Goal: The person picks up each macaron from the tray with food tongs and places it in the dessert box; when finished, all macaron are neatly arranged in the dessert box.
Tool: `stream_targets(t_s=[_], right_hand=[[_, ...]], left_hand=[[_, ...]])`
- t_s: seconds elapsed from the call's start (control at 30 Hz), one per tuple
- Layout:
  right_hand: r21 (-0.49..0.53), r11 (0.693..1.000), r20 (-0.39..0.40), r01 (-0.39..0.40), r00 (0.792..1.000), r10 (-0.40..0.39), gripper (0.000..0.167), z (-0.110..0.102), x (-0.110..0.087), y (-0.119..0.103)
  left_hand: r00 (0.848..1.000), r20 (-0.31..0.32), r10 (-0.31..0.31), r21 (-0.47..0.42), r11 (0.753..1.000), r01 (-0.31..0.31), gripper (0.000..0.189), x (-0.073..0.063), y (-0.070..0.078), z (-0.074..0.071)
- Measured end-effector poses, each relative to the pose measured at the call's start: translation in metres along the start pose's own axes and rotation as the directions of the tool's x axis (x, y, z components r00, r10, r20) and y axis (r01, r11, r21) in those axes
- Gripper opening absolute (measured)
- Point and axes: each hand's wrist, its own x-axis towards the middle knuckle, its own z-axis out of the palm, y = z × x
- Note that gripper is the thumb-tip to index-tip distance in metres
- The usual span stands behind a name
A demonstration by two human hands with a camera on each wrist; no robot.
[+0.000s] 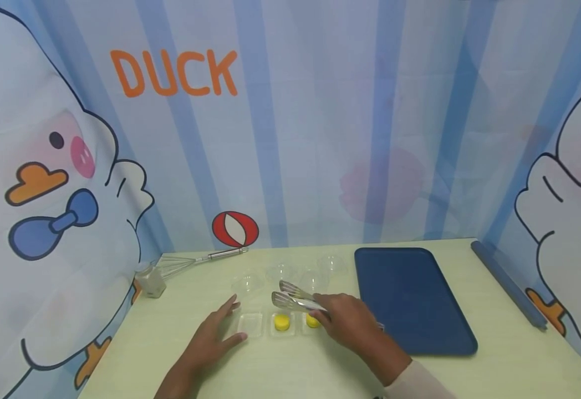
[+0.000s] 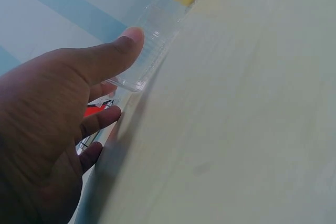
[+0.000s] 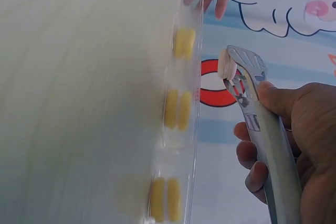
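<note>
My right hand (image 1: 347, 321) grips metal tongs (image 3: 273, 145) by the arms. Between the tong tips is a pale macaron (image 3: 227, 65), held up beside a clear plastic tray (image 1: 249, 325) in the right wrist view. Yellow macarons (image 1: 281, 322) sit in the tray's compartments; the right wrist view shows three, and the right hand partly hides that end in the head view. The leftmost compartment holds no macaron. At that end my left hand (image 1: 213, 338) rests with fingers spread, thumb (image 2: 134, 35) at the tray's edge in the left wrist view.
Clear domed covers (image 1: 248, 284) stand just behind the tray. A dark blue serving tray (image 1: 415, 299) lies to the right, with a dark bar (image 1: 507, 282) along the table's right edge. Back left are a whisk (image 1: 185, 263) and a small pale block-like object (image 1: 151, 281).
</note>
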Motion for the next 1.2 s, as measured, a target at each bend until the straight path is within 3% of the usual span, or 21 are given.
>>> stream_targets(t_s=[0.2,0.37,0.53,0.8,1.2], right_hand=[[-0.004,0.996,-0.015,0.094,0.995,-0.095,0.022,0.012,0.009,-0.013],[-0.018,0.992,0.019,0.127,0.992,-0.126,0.022,0.02,0.015,-0.025],[-0.039,0.99,0.053,0.138,0.989,-0.136,0.02,0.026,0.018,-0.035],[-0.077,0.984,0.063,0.159,0.986,-0.154,0.02,0.032,0.024,-0.045],[-0.157,0.974,0.152,0.163,0.979,-0.139,0.021,0.037,0.036,-0.055]], left_hand=[[1.0,0.0,0.008,0.004,1.0,-0.008,0.095,0.0,-0.002,0.001],[1.0,-0.008,0.029,0.002,1.0,-0.029,0.095,-0.001,-0.001,0.001],[0.998,-0.017,0.065,-0.003,0.998,-0.065,0.094,-0.001,-0.001,0.001],[0.998,-0.005,0.056,-0.014,0.998,-0.056,0.095,-0.001,-0.003,0.001],[0.999,-0.008,0.039,-0.017,0.999,-0.039,0.096,0.0,-0.006,0.0]])
